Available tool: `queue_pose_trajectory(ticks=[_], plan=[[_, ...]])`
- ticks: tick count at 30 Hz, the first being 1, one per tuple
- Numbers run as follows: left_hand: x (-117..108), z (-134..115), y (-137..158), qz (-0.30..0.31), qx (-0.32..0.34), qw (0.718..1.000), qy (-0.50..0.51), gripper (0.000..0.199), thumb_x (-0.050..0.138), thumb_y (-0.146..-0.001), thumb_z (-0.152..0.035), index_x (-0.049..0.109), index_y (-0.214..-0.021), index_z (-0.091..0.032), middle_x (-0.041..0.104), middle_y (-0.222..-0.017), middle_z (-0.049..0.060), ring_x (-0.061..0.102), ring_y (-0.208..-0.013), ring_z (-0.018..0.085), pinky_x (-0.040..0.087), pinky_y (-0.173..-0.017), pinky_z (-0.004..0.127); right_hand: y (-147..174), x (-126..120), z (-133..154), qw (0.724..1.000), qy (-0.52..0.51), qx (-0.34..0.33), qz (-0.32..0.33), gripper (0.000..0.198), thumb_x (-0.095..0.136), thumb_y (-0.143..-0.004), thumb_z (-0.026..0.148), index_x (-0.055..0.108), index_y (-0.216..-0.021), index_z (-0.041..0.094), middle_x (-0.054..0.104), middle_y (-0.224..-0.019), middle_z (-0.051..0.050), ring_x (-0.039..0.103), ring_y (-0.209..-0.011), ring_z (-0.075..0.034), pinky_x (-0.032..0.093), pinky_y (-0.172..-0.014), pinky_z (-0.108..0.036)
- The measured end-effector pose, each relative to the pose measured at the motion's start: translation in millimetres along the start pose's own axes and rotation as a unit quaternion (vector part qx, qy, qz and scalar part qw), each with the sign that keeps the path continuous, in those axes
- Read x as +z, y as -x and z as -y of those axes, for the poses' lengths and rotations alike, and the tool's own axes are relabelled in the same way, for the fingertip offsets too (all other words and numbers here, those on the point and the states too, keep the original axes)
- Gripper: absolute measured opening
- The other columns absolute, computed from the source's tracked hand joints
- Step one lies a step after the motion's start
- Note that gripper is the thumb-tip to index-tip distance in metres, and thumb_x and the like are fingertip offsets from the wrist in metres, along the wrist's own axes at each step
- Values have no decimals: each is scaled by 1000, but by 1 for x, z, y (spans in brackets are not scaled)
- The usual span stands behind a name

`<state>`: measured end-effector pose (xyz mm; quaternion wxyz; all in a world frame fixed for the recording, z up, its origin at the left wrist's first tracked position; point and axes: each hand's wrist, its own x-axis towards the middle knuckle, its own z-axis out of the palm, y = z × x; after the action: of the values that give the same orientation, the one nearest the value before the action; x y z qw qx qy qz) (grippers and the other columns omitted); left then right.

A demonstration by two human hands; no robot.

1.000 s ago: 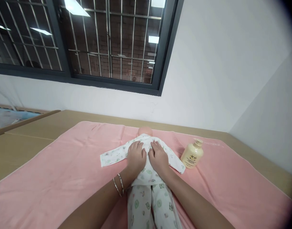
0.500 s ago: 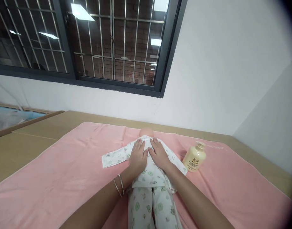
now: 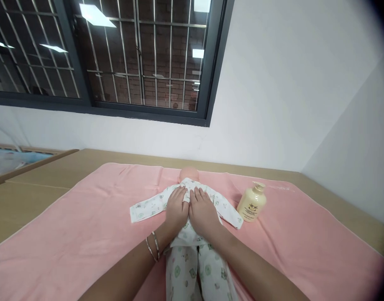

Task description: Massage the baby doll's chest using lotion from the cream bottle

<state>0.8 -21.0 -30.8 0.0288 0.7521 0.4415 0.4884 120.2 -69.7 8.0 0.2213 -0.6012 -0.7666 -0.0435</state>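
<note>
Grip of left hand (image 3: 177,209), right hand (image 3: 205,212) unclenched on doll (image 3: 190,238); long axis and head (image 3: 189,173) toward wall (image 3: 267,108)

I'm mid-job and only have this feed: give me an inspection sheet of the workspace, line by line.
Surface: pink cloth, with some creases, over a wood-toned top.
Job's things: doll in white printed clothes, head toward the wall; its face cannot be seen.
Clutter: yellow pump bottle near the sleeve on the person's right; contact unclear.
Hands: left hand and right hand flat on the doll's upper body, side by side; two bracelets on the left wrist.
Cables: nothing seen on the cloth.
Surroundings: dark-framed window with bars; bluish material at far left, unclear.
</note>
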Motion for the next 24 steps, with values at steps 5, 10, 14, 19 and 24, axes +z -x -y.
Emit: queue_pose_trajectory(ticks=[5,10,14,19,24], plan=[[5,0,-3,20,-66,998,-17,48,41,-87,-21,50,-133,-10,49,-141,15,41,-134,29,33,-113,52,-17,3,-25,997,-58,56,9,53,24,-99,36,40,-143,11,34,-151,-14,26,-141,-24,17,-115,-42],[7,4,-6,53,-29,998,-20,51,38,-85,-17,49,-135,-13,44,-146,12,35,-138,27,28,-116,53,-31,6,-44,994,-82,63,33,58,24,-99,42,32,-147,9,25,-154,-15,18,-144,-23,13,-116,-40],[4,5,-5,72,18,997,-18,54,36,-80,-11,52,-131,-12,46,-144,13,36,-138,25,26,-116,52,-22,6,-28,998,-38,34,36,55,27,-97,31,29,-148,10,23,-155,-14,16,-144,-25,13,-116,-43],[0,3,-2,58,24,998,6,52,39,-76,-10,57,-125,-13,51,-141,11,41,-135,24,30,-115,50,-6,2,-5,998,27,49,30,57,32,-94,29,30,-148,10,24,-155,-16,19,-143,-29,13,-115,-46],[1,1,0,31,-22,999,18,52,38,-78,-11,55,-128,-10,54,-137,13,45,-131,24,33,-114,48,-10,0,-15,996,-4,70,48,58,34,-93,31,30,-148,13,25,-155,-13,22,-142,-28,16,-114,-45]])
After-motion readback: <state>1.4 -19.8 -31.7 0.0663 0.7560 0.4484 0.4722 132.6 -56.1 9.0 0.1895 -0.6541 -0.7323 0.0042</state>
